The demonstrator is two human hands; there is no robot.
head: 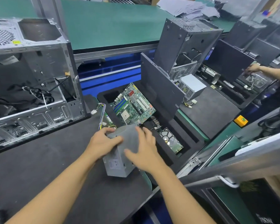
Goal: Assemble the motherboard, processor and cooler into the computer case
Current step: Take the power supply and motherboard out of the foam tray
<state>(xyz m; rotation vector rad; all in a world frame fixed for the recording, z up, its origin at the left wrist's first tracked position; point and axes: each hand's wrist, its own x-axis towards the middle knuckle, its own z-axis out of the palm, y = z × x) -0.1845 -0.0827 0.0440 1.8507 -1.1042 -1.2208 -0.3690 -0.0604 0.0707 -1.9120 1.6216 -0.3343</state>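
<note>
On the near side of the motherboard (132,105), which lies untouched with the computer case (39,94) off to its left, the left hand (103,139) grips a power supply (118,165) and the right hand (144,149) lies spread-fingered on it; freeing both hands for the board looks to be next.

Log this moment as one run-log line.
left hand: grips power supply | right hand: rests flat on it | motherboard: in black tray, not installed | case: open, at left
</note>
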